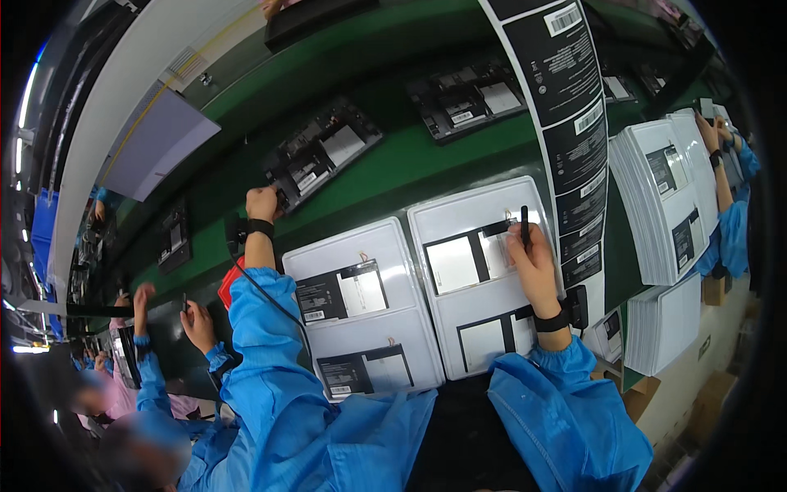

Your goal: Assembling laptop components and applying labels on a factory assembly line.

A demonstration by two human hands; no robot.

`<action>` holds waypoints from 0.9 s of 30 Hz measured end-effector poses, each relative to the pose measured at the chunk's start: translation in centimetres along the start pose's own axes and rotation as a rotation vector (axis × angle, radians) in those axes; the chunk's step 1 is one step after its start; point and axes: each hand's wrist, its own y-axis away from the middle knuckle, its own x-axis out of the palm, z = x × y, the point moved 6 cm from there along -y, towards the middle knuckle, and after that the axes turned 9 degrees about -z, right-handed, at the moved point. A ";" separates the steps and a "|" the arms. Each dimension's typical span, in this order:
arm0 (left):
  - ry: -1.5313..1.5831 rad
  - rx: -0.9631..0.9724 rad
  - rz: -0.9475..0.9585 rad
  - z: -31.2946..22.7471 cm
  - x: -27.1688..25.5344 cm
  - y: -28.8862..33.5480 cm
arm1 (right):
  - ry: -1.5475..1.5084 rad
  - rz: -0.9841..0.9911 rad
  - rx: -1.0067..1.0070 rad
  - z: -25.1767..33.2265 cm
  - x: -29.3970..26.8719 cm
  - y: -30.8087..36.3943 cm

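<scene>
- Left hand (262, 203): fingers curled at the near corner of 1 opened laptop chassis (324, 156); cannot tell whether it grips.
- Right hand (534, 261): narrow, holding 1 black pen-like tool (525, 221).
- Flat battery (469, 262): beside right hand, upper compartment, white tray (457, 308).

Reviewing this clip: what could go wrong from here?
1. The right hand holds a slim black pen-shaped tool close to a flat black-and-silver battery pack in a white plastic tray; a slip might scratch it.
2. The left hand is at the corner of an open black laptop chassis, so a careless nudge could shift it.
3. A thin black cable runs from the left wrist along the blue sleeve and might snag.
</scene>
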 end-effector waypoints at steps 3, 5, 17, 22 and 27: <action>0.134 -0.022 0.070 -0.5 -0.2 -0.7 | -0.010 0.003 0.007 0.5 0.2 0.1; 0.340 -0.135 0.100 -3.1 0.5 2.4 | 0.031 0.015 0.026 0.3 -0.1 0.2; 0.660 -0.239 0.488 -1.0 -4.7 26.0 | -0.151 0.141 -0.403 11.6 -4.6 4.2; 0.496 -0.374 0.659 3.2 -3.9 37.3 | -0.071 0.247 -0.287 13.1 -1.0 4.1; -0.417 0.223 0.541 2.1 -7.2 36.3 | -0.202 0.268 -0.111 7.7 1.4 3.7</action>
